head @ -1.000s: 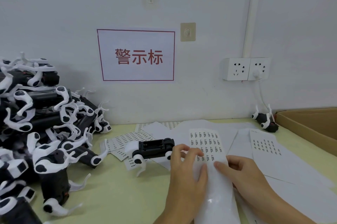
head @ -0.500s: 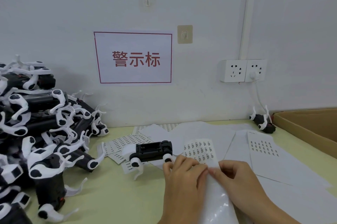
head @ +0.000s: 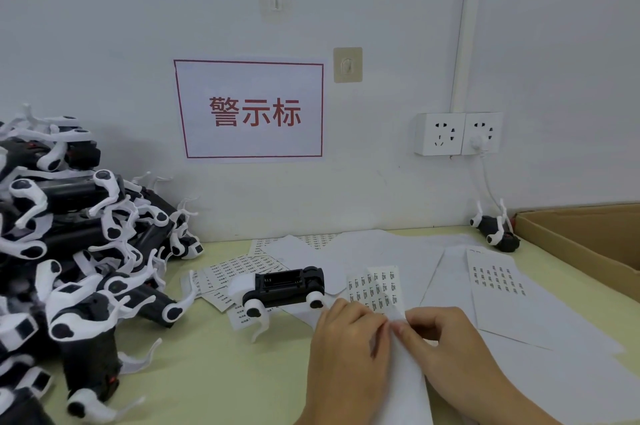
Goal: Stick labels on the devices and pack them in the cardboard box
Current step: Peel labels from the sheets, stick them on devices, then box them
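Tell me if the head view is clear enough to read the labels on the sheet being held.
Head view: even light and no glare, but the print on the label sheet is too small and soft to read; wide-angle bending curves the pipe.

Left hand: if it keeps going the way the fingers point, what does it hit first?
The left hand points up and right, into the label sheet that both hands pinch. Going on, it would likely meet the right hand fingertips right there; depth is hard to judge, and it might slide along the sheet instead.
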Motion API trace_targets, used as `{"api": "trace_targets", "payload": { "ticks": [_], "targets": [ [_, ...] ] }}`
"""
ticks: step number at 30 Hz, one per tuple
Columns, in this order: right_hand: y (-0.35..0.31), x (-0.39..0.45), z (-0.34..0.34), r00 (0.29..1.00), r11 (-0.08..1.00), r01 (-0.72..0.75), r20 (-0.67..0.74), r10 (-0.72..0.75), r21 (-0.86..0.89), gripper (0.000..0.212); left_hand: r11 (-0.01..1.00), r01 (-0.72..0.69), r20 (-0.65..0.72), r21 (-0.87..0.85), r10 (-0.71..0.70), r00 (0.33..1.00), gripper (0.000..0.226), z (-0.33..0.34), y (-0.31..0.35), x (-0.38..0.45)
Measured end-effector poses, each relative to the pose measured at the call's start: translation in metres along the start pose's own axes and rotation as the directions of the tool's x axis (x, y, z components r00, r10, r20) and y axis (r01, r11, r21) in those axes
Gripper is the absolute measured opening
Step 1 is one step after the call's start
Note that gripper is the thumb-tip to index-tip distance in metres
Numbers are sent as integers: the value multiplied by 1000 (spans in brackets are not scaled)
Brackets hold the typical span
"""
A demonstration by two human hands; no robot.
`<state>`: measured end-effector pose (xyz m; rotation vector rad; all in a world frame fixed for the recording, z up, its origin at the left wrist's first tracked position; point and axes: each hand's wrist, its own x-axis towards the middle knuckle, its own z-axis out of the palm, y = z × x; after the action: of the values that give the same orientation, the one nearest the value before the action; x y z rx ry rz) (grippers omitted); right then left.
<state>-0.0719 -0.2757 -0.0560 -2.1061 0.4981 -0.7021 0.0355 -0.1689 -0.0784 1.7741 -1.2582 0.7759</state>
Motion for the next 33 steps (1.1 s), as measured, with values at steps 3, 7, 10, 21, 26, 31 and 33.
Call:
{"api": "trace_targets", "payload": {
  "ticks": [3, 7, 10, 21, 26, 31, 33],
  "targets": [
    [-2, -1, 0, 1000, 1000, 1, -9, -1, -7, 31, 999, 46, 42, -20, -45, 998, 6, -2, 2, 1],
    [-8, -3, 1, 999, 997, -38, 0, 38, 61, 31, 992, 105, 72, -75, -100, 992, 9, -4, 3, 2],
    [-12, -4, 1, 999, 993, -44, 2, 44, 105, 34, 983, 147, 96, -108, -137, 986, 10, -5, 4, 2],
    [-12, -4, 0, 996, 984, -88, -5, 90, 153, 32, 918, 283, 148, -279, -250, 957, 2, -9, 6, 3],
    [-10, -2, -1, 998, 996, -54, -9, 55, 74, 33, 883, 357, 191, -305, -310, 931, 3, -9, 5, 4],
    [-12, -2, -1, 999, 999, -37, -15, 37, 36, 47, 856, 408, 210, -317, -356, 911, 9, -10, 3, 7],
    [-13, -3, -2, 998, 997, -54, -21, 55, 45, 39, 872, 387, 214, -299, -334, 918, 6, -10, 5, 6]
  ]
}}
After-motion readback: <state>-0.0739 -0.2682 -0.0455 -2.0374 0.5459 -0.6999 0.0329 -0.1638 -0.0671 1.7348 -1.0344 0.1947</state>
